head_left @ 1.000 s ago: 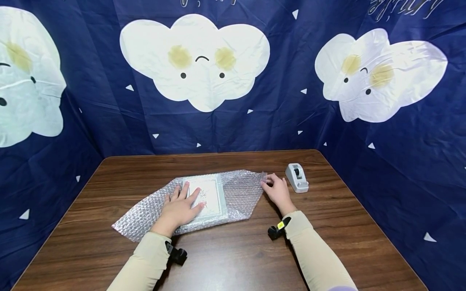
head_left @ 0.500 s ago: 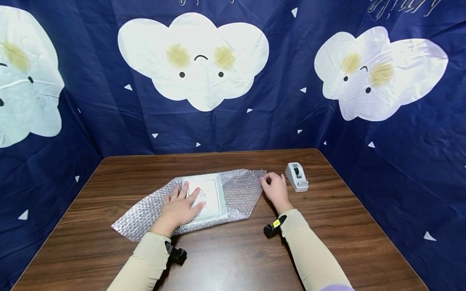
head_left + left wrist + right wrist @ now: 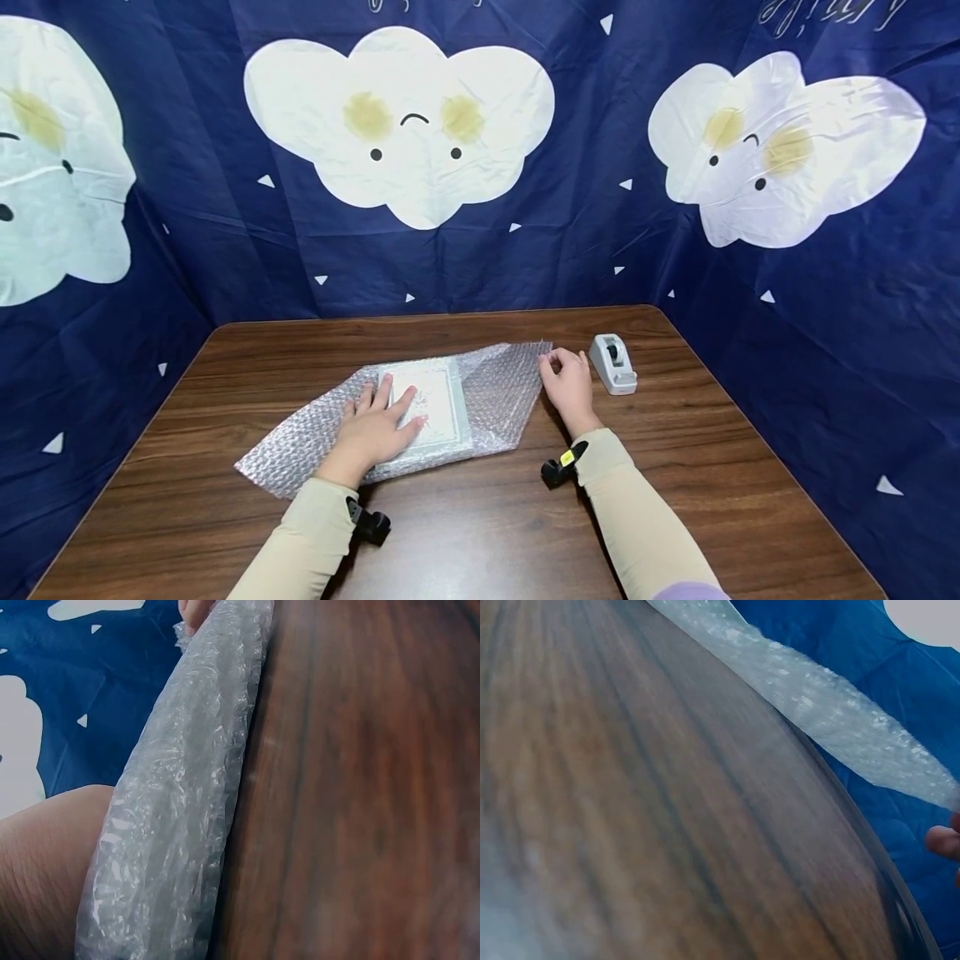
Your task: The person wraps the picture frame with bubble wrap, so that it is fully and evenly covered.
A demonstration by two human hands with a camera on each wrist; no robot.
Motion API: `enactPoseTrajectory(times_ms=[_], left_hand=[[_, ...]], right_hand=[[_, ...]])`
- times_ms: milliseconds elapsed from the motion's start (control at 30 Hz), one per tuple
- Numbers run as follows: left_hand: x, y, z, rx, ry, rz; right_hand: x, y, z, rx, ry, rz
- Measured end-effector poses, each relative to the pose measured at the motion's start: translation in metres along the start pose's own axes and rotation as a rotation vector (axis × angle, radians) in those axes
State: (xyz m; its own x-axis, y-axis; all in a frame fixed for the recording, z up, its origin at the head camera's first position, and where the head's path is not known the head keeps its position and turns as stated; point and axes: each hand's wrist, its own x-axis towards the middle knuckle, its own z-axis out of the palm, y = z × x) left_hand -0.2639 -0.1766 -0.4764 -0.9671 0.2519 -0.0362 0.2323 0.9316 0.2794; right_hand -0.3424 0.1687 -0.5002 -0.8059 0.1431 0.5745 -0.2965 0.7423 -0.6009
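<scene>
In the head view, a flat rectangular picture frame [image 3: 444, 398] with a pale border and white middle lies in a sheet of clear bubble wrap [image 3: 495, 390]. My left hand [image 3: 375, 429] rests on the frame's left part, fingers spread and straight. With thumb and fingers, my right hand [image 3: 568, 390] pinches the wrap's far right end, which is raised off the table. The left wrist view shows the wrap's near side [image 3: 172, 795] as a puffy edge along the table. In the right wrist view, the raised wrap [image 3: 832, 712] slopes to a fingertip [image 3: 943, 841] at the right border.
A white tape dispenser [image 3: 613, 365] stands just right of my right hand. The brown wooden table [image 3: 465, 533] ends at a dark blue curtain [image 3: 450, 267] with white clouds, which hangs behind and at both sides. A black camera [image 3: 558, 471] sits on each wrist.
My right hand has shifted slightly left and away from me, lifting the right end of the bubble wrap a little higher. The left hand stays on the picture frame.
</scene>
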Motion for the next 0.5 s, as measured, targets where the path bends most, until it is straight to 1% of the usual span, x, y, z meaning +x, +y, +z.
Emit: enactPoseTrajectory(times_ms=[200,333,500], left_hand=[[0.002,0.003,0.002,0.004,-0.002,-0.005],[0.003,0.002,0.005,0.010,-0.004,-0.007],[0.003,0.004,0.005,0.011,-0.007,-0.016]], right_hand=[[0.004,0.001,-0.001,0.029,0.048,-0.013],[0.006,-0.004,-0.004,0.045,0.066,-0.019],[0.011,-0.012,-0.007,0.060,0.083,-0.027]])
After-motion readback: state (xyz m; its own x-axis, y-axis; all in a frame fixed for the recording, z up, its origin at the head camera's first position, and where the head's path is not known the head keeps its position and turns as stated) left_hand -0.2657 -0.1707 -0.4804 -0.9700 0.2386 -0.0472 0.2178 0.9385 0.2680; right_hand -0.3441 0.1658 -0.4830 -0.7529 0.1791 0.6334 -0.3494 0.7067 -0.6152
